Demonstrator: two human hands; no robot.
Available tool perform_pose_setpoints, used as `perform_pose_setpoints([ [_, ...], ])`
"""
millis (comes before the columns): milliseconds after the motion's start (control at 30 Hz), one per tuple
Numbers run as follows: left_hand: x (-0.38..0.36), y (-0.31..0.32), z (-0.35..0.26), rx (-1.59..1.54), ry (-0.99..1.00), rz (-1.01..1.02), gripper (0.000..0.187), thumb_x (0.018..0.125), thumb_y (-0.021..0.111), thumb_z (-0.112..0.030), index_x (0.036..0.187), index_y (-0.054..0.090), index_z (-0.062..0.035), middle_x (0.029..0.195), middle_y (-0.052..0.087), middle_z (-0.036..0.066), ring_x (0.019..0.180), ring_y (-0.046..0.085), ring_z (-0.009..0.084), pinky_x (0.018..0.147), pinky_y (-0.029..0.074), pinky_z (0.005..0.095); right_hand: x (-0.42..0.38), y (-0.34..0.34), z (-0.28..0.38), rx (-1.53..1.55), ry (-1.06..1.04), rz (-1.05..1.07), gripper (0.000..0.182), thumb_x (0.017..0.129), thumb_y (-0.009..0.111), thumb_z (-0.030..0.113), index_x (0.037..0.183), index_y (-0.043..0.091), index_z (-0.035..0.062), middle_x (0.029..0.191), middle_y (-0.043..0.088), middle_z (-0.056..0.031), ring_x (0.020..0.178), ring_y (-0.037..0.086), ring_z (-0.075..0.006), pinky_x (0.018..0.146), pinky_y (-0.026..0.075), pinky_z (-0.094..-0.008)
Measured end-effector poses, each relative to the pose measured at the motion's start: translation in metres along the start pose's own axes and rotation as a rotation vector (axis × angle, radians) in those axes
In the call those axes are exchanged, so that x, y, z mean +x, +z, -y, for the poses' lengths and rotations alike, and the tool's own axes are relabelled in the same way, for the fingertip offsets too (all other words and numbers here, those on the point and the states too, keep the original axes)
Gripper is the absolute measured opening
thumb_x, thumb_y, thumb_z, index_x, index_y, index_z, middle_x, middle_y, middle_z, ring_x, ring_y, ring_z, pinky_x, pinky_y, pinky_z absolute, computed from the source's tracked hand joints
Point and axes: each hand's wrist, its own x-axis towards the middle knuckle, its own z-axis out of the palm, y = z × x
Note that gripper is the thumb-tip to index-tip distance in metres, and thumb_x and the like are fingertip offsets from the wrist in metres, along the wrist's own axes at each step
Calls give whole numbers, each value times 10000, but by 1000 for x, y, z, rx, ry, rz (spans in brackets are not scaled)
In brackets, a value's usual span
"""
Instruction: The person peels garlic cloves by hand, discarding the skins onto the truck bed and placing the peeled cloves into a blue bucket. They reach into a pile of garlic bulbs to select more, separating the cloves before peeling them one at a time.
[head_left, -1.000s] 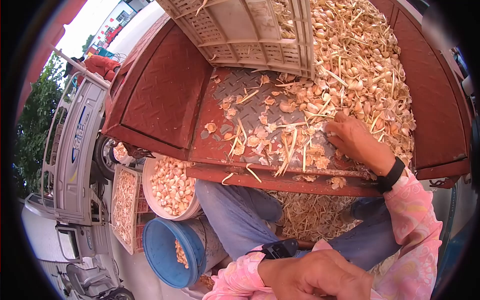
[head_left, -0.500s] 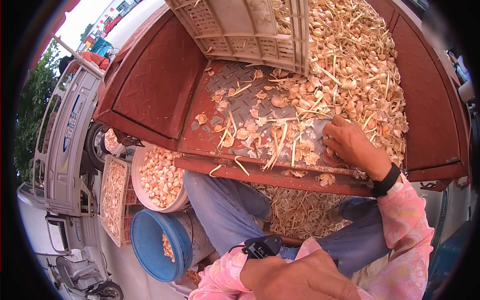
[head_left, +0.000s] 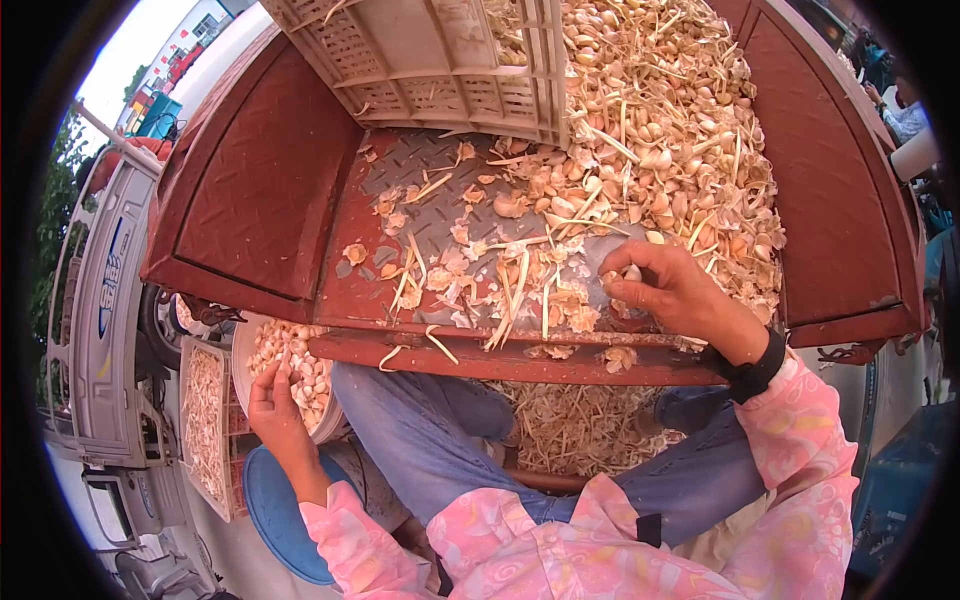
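Observation:
Over the red metal bed (head_left: 240,180), at the near edge of a heap of garlic cloves (head_left: 680,150), my right hand (head_left: 670,290) pinches a small pale clove (head_left: 630,273) between thumb and fingers. My left hand (head_left: 280,415) is at the left, above the white bucket of cloves (head_left: 322,415). Its fingertips are pressed together, and what they hold, if anything, is too small to name. Loose skins and dry stems (head_left: 515,290) lie on the bed between the two hands.
A pale plastic crate (head_left: 450,85) leans at the bed's back. Left of my legs are a blue bucket (head_left: 275,520) and a crate of garlic (head_left: 205,420). Stem scraps (head_left: 580,425) cover the ground between my feet. A grey vehicle (head_left: 110,300) stands far left; people are at the far right.
My left hand has moved from the bottom centre to above the white bucket. My right hand has lifted slightly from the bed and now shows a clove in its fingers. The view has shifted.

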Motion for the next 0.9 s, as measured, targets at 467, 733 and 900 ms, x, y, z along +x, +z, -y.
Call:
perform_pose_setpoints([
  [467,-49,69,-74,-388,-192,530,191,893,552,-134,1008,594,13,804,589,39,516,383,28,476,319,160,-84,25,138,355,-806,473,97,704,662,-69,799,657,-49,781,619,-176,574,604,-216,470,489,-249],
  [733,-89,307,-119,657,675,766,133,794,566,-107,892,625,-40,885,575,177,753,622,341,632,487,436,-107,15,138,199,-939,271,99,749,657,31,832,669,-20,770,604,-128,542,570,-153,449,438,-212],
  [900,-88,327,-109,776,641,809,162,780,532,-48,899,636,-10,938,577,194,783,649,330,646,526,400,-118,-6,124,199,-932,205,110,769,662,77,830,671,-14,770,609,-132,532,569,-150,433,428,-202],
])
